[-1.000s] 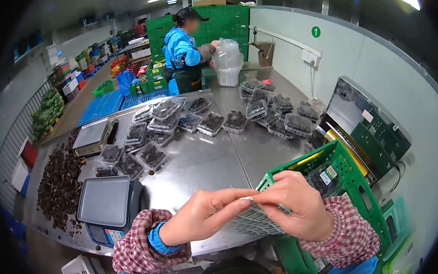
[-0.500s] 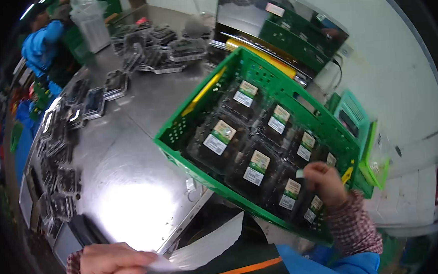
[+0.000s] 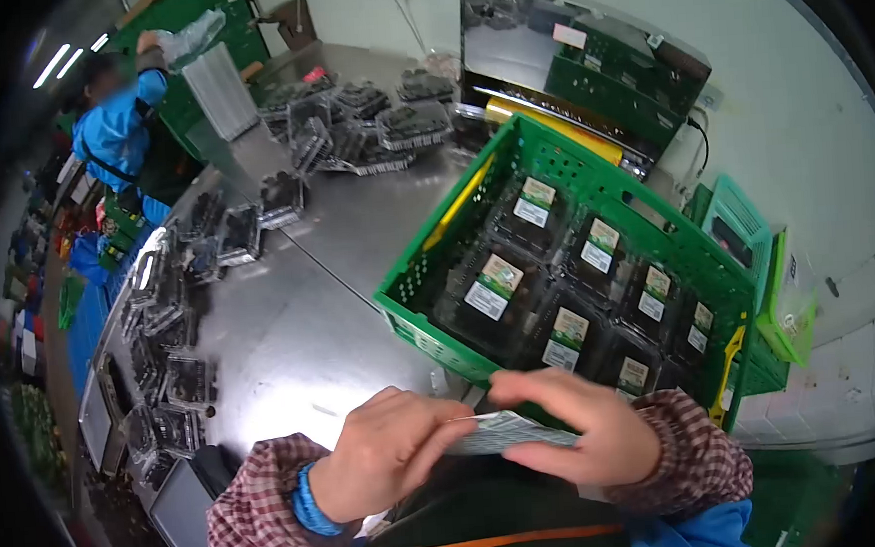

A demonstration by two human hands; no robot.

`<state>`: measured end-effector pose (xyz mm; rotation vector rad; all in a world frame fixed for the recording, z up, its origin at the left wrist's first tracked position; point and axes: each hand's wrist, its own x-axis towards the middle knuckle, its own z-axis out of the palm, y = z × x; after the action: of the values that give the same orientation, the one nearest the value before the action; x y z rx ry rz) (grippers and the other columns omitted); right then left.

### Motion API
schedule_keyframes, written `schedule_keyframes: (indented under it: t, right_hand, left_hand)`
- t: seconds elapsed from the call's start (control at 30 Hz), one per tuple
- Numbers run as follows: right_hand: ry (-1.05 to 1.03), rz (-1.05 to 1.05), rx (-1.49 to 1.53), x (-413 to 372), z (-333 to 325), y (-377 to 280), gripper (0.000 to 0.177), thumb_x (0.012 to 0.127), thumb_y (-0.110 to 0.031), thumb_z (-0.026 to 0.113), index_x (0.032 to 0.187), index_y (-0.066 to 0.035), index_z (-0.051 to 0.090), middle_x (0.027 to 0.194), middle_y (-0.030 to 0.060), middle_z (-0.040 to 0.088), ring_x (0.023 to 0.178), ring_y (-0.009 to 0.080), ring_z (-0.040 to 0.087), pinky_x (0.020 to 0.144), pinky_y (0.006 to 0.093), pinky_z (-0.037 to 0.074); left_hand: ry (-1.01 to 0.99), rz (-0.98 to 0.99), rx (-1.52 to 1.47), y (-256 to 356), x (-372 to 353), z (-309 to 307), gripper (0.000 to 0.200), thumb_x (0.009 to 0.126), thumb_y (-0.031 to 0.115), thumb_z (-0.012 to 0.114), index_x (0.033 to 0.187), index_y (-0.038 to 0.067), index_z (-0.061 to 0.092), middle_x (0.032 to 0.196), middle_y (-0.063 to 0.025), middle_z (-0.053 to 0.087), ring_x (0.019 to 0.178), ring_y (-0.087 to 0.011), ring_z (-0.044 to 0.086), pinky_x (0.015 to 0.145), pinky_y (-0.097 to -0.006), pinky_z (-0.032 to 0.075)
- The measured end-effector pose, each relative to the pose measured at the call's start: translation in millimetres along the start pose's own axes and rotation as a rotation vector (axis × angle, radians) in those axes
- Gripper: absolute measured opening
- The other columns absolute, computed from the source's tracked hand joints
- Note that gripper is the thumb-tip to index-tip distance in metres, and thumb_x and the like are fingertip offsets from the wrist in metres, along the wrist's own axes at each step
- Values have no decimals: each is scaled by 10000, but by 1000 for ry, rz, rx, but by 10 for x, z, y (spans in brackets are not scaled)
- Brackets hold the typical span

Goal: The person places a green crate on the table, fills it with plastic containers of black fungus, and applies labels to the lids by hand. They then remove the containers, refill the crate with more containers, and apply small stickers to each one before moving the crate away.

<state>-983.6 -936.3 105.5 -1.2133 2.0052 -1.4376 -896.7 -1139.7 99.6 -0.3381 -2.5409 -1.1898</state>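
Note:
In front of my body, a thin sheet of labels (image 3: 507, 433) is held between my two hands, seen at a slant. My left hand (image 3: 389, 457) pinches its left end between thumb and fingers. Around the right end, my right hand (image 3: 592, 429) has its thumb below and its fingers above, slightly blurred. Just beyond the hands stands a green plastic crate (image 3: 427, 349) with several clear clamshell boxes of dark contents inside. Each visible lid, such as that of the nearest clamshell box (image 3: 528, 353), bears a white, green and beige label. My right hand partly hides the crate's front edge.
Unlabelled clamshell boxes (image 3: 413, 125) are heaped at the back of the steel table (image 3: 298, 282), and more line its left edge. Behind the crate stands a dark glossy panel (image 3: 585, 64). Teal and green baskets (image 3: 740, 220) sit right. A person in blue (image 3: 114, 138) stands far left.
My right hand has moved from over the crate, where it held a small label, to the sheet. My left hand has lifted and come right with the sheet. The view has shifted.

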Motion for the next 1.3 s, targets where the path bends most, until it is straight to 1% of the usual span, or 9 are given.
schedule_keyframes:
  t: [0.3, 0.43, 0.83, 0.9, 0.97, 1.03, 1.13, 1.23, 1.3]
  right_hand:
    - [278, -192, -318, 15, 393, 102, 299, 752, -104, 691, 1035, -79, 597, 879, 57, 617, 762, 222, 608, 852, 356, 447]
    - [192, 160, 158, -147, 377, 11, 284, 755, -80, 685, 1026, -48, 605, 908, 78, 615, 809, 218, 616, 763, 307, 494]
    - [499, -277, -377, -332, 310, 41, 185, 695, -63, 734, 857, -60, 646, 1001, 102, 588, 909, 243, 588, 792, 335, 502]
    - [507, -72, -179, -629, -37, -38, 136, 726, -44, 706, 833, -51, 622, 914, 107, 590, 819, 208, 597, 745, 312, 502]
    - [1147, 387, 220, -1055, -547, 207, 61, 829, -46, 589, 888, -33, 579, 691, 19, 557, 616, 106, 538, 598, 239, 457]
    - [1091, 643, 318, -1843, -1082, 879, 131, 832, -110, 617, 925, -24, 587, 626, -10, 527, 536, 78, 476, 496, 216, 379]
    - [1043, 1116, 534, -2471, -1069, 1572, 192, 799, -124, 660, 948, -26, 589, 656, 2, 544, 549, 77, 481, 488, 209, 362]
    - [936, 1258, 454, -2563, -977, 1949, 313, 761, -216, 698, 1003, -49, 591, 640, 12, 536, 562, 128, 509, 517, 278, 420]
    - [682, 1313, -423, -2689, -972, 2250, 471, 710, -271, 731, 1080, -30, 566, 754, 54, 580, 645, 186, 567, 588, 323, 475]
  left_hand:
    - [-54, 60, 117, -74, -126, -24, 122, 734, 108, 710, 819, 53, 642, 686, -50, 591, 601, -209, 570, 577, -301, 425]
    - [-100, 88, 42, -12, -128, -3, 175, 730, 74, 693, 896, 48, 647, 790, -47, 612, 707, -206, 571, 665, -299, 414]
    - [-169, 83, 130, 65, -87, 62, 130, 707, 132, 724, 784, 64, 644, 665, -35, 542, 635, -218, 516, 616, -317, 377]
    - [-147, 49, 193, 178, -107, -3, 154, 691, 140, 737, 779, 55, 644, 659, -29, 550, 639, -213, 526, 624, -323, 394]
    - [-289, -16, -61, 363, -193, -243, 124, 736, 122, 696, 817, 47, 639, 747, -32, 598, 723, -193, 566, 675, -313, 436]
    - [-243, 195, -230, 537, -147, -235, 122, 766, 84, 677, 670, 42, 615, 599, -34, 545, 514, -168, 523, 548, -310, 449]
    - [-430, 265, -519, 615, 20, -291, 211, 750, 41, 679, 937, -50, 638, 829, -125, 628, 701, -234, 602, 600, -307, 482]
    - [-461, 226, -681, 587, -18, -327, 159, 797, 54, 647, 921, -44, 630, 851, -148, 627, 716, -253, 605, 614, -316, 488]
    - [-404, 182, -710, 527, -144, -405, 115, 823, 60, 625, 882, -39, 627, 866, -161, 625, 731, -265, 606, 621, -323, 491]
